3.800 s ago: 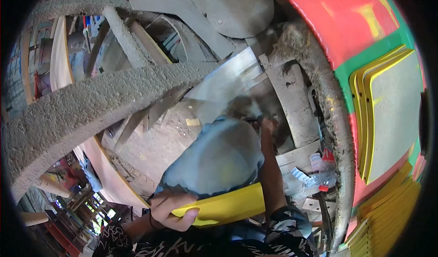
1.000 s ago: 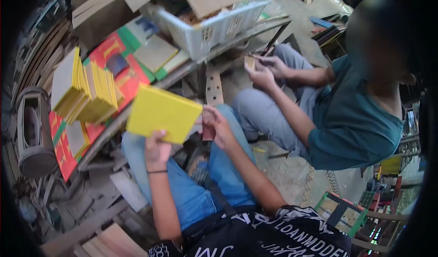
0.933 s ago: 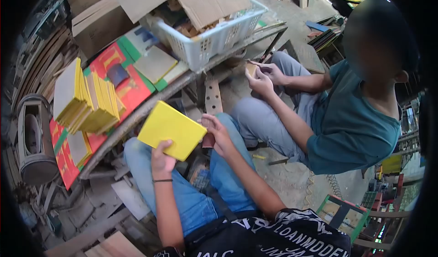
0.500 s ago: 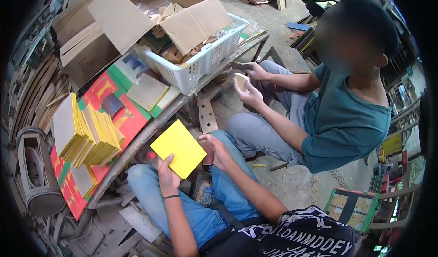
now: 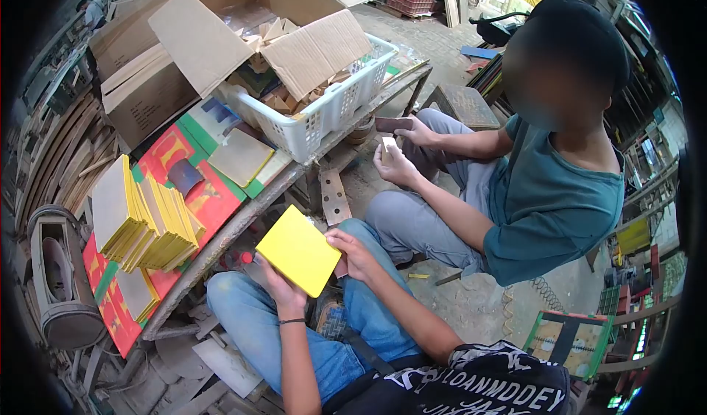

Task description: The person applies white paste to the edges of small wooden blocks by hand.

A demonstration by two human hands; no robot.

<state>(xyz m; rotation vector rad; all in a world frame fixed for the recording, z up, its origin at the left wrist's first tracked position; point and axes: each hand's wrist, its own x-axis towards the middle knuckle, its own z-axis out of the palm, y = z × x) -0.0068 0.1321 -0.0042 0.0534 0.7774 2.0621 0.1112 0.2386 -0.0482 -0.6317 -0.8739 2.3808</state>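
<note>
"What have the hands got?"

"The left hand [image 5: 286, 290] pinches a flat, rectangular yellow board [image 5: 298, 251] above the lap. The right hand [image 5: 356, 257], fingers bent at its right corner, holds a reddish-brown strip [image 5: 341, 268]."

"Any risk?"

"If the left pinch loosened, the board could drop. Swung wide, it might knock the stack of yellow-edged boards [image 5: 114, 205] on the tabletop [image 5: 254, 207]."

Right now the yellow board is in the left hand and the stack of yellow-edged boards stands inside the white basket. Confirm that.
Not quite: the head view shows the stack of yellow-edged boards on the red and green panel, outside the white basket. The yellow board is in the left hand.
</note>
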